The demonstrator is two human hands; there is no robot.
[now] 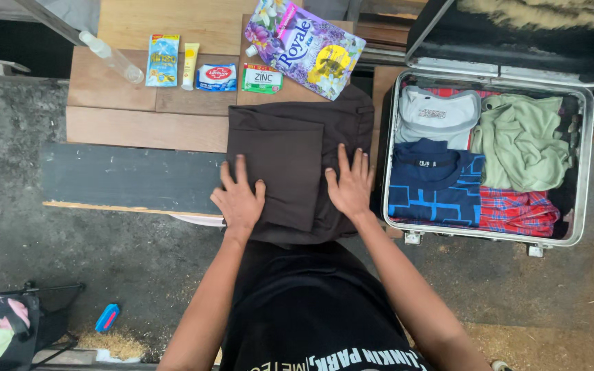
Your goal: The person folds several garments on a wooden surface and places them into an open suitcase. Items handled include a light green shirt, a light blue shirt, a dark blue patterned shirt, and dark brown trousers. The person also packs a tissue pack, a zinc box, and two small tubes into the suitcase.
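Head view: both hands' fingers (242,175) spread flat, covering the folded brown garment (290,158) partly.

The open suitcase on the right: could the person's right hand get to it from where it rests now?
Probably yes. The right hand lies flat on the folded dark garment, just beside the suitcase, whose lid stands open. Nothing lies between them, and the clothes inside are uncovered.

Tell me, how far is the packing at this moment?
Done: four folded clothes already lie in the open suitcase. In hand: the left hand and right hand press flat on a half-folded dark brown garment on the wooden boards. Left: this garment, and the toiletries above it, remain outside.
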